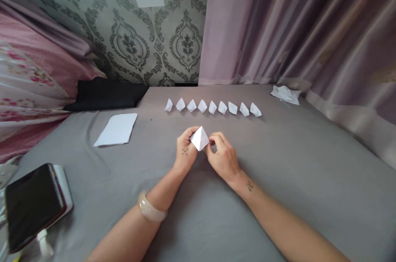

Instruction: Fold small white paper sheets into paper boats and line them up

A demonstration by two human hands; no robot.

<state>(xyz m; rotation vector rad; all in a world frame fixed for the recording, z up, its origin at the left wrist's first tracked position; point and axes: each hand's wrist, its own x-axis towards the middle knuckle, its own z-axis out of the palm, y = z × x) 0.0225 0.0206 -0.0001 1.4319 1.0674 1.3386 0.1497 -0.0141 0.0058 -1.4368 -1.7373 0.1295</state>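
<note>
A small white folded paper piece [200, 138], diamond-shaped with a crease down its middle, is held up between both hands. My left hand [186, 149] grips its left side, fingers closed behind it. At its right corner, my right hand [223, 154] pinches the paper between thumb and curled fingers. Beyond the hands stands a row of several similar folded paper pieces [212, 107], spaced apart from each other. The undersides of the held piece and some fingertips are hidden.
A stack of white paper sheets [116, 130] lies at left on the grey cloth [297, 171]. Paper scraps [286, 93] sit at the far right. A black cloth [108, 93] lies at the back left. A dark-screened device [32, 204] with cables is at near left.
</note>
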